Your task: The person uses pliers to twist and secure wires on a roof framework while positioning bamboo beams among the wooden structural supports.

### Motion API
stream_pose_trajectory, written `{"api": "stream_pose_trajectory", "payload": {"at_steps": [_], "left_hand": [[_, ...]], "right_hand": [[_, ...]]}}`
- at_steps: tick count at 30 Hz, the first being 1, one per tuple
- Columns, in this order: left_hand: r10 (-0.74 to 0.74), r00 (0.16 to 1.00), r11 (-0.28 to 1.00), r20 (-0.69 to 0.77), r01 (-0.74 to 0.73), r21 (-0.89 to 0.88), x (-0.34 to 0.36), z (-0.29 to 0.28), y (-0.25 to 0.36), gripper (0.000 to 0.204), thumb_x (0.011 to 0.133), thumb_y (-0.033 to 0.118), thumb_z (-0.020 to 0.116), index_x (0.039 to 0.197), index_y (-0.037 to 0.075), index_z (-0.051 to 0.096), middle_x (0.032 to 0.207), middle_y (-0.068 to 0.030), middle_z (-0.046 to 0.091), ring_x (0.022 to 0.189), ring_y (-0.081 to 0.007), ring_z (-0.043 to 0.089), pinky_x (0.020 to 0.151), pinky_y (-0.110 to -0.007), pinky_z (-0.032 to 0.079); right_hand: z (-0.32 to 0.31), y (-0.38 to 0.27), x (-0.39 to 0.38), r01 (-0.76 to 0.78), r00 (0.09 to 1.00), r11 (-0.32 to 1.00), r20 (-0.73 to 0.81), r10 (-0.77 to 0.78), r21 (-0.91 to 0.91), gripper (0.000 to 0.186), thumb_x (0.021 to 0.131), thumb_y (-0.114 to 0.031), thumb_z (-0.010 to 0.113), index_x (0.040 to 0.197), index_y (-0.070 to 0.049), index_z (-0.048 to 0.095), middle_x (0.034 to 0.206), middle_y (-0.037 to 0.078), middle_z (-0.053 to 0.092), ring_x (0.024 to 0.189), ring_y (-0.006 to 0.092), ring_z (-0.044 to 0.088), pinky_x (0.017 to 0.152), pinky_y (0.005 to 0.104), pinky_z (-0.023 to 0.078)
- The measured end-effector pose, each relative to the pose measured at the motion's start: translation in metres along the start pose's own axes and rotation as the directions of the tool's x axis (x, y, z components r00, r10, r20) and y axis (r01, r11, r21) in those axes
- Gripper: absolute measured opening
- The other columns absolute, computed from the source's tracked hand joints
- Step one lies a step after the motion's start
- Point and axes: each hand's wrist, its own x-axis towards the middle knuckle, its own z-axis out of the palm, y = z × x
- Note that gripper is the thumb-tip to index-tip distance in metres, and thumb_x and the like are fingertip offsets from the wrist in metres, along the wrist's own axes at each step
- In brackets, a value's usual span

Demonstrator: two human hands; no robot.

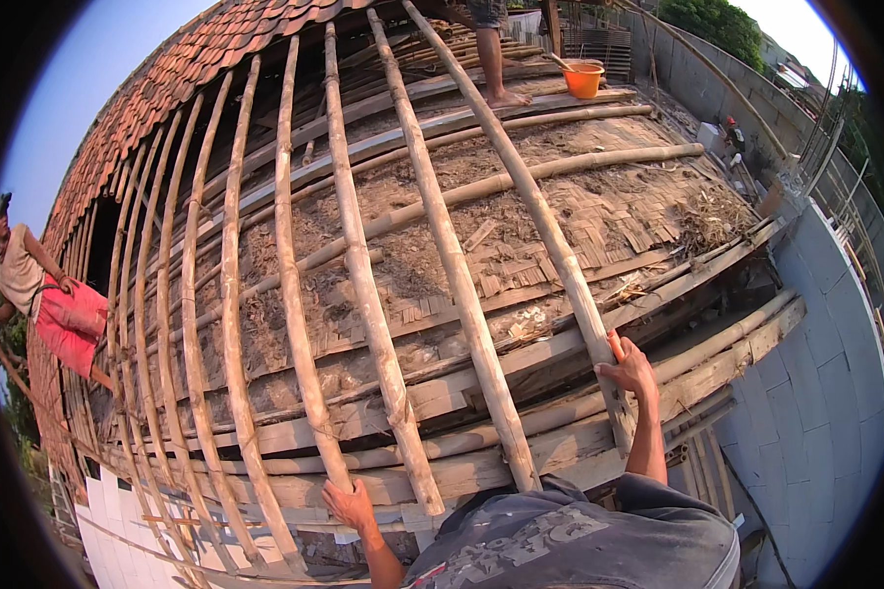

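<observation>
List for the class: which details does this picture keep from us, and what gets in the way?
All in the head view:
- Left hand: its palm, hidden by the back of the hand.
- Right hand: the orange bit at its fingers is too small to identify.
- Bucket: its bottom inside, hidden by the front wall.
- Person beside the bucket: the head, cut off by the top edge.

Left hand: low down, its back showing, fingers bent.
Left forearm: bare, slanting up to the left.
Right hand: higher up, turned left, fingers partly bent.
Right forearm: bare, pointing almost straight up.
</observation>
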Motion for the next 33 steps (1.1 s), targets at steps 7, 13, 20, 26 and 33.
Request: {"api": "stream_pose_trajectory", "payload": {"at_steps": [7,13,20,26,33], "left_hand": [[-0.002,1.000,0.999,-0.002,0.002,0.046,-0.002,-0.001,0.000,0.062,0.076,0.028,0.080,0.125,-0.001,0.055,0.116,-0.0220,0.060,0.112,-0.0434,0.060,0.090,-0.056,0.051],[0.032,0.999,0.998,-0.035,-0.030,0.057,-0.003,0.002,-0.003,0.062,0.076,0.028,0.079,0.125,-0.002,0.056,0.116,-0.0220,0.060,0.112,-0.0433,0.060,0.091,-0.057,0.051],[0.000,1.000,0.999,0.000,0.000,0.041,-0.003,-0.003,0.003,0.063,0.076,0.028,0.079,0.127,-0.002,0.056,0.115,-0.0216,0.060,0.112,-0.0428,0.060,0.092,-0.055,0.051],[0.034,0.999,0.998,-0.032,-0.033,0.048,-0.002,0.000,-0.001,0.064,0.076,0.027,0.081,0.127,-0.002,0.056,0.114,-0.0212,0.060,0.112,-0.0424,0.060,0.092,-0.054,0.051],[0.028,0.999,0.997,-0.021,-0.026,0.076,-0.003,-0.002,0.001,0.064,0.076,0.026,0.083,0.127,-0.002,0.055,0.115,-0.0225,0.059,0.113,-0.0431,0.058,0.093,-0.054,0.051]], "right_hand": [[-0.003,-0.008,-0.004,0.000,1.000,1.000,0.003,0.000,0.003,0.059,0.068,-0.034,0.091,0.110,-0.006,0.060,0.101,0.017,0.071,0.098,0.0361,0.070,0.083,0.0466,0.052],[0.002,0.002,0.000,-0.020,1.000,1.000,-0.014,0.020,0.014,0.059,0.068,-0.035,0.091,0.109,-0.006,0.060,0.102,0.017,0.071,0.099,0.0350,0.070,0.084,0.0459,0.052],[0.001,0.002,-0.001,-0.007,1.000,0.999,-0.003,0.007,0.035,0.060,0.069,-0.038,0.092,0.104,-0.005,0.056,0.094,0.013,0.064,0.091,0.0306,0.063,0.081,0.0436,0.049],[0.000,0.001,-0.001,0.021,1.000,1.000,0.004,-0.021,0.018,0.060,0.070,-0.038,0.092,0.105,-0.005,0.056,0.095,0.013,0.064,0.091,0.0308,0.063,0.081,0.0438,0.049],[-0.001,-0.001,-0.002,-0.004,1.000,0.999,0.013,0.003,0.035,0.061,0.070,-0.037,0.092,0.110,-0.004,0.058,0.099,0.014,0.066,0.094,0.0307,0.065,0.082,0.0438,0.050]]}}
